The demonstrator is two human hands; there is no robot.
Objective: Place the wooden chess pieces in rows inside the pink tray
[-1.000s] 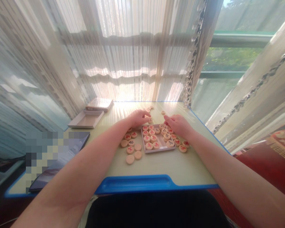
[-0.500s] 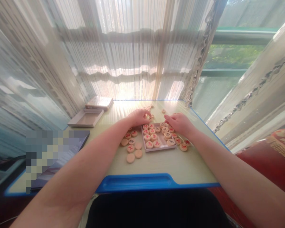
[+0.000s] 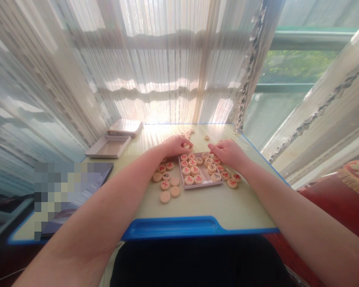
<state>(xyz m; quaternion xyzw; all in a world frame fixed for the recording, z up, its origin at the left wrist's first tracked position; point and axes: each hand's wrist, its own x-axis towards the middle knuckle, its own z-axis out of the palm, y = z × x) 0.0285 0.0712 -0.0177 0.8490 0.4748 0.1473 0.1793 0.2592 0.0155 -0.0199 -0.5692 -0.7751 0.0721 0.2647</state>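
Observation:
An open box tray [image 3: 203,184] on the table holds several round wooden Chinese chess pieces, red-marked ones [image 3: 194,170] along its left side and dark-marked ones [image 3: 215,176] along its right. At its far left corner my left hand [image 3: 178,146] is closed, thumb and fingers around a chess piece [image 3: 189,147] that is partly hidden. My right hand [image 3: 229,153] is curled just off the far right corner, fingers folded in; anything inside them is hidden. Loose pieces [image 3: 165,184] lie left of the tray, some blank side up. More red-marked pieces [image 3: 232,183] lie to its right.
Farther back are a few small pieces [image 3: 187,133] and a single one [image 3: 207,138]. An empty box lid or tray [image 3: 109,153] and a flat box [image 3: 125,126] stand at the back left. A dark booklet [image 3: 86,195], partly blurred out, lies left. Blue edging [image 3: 173,228] borders the table.
My left hand has closed around a piece beyond the tray, its fingers shifting slightly right. My right hand stays curled in nearly the same spot. The view has tilted slightly.

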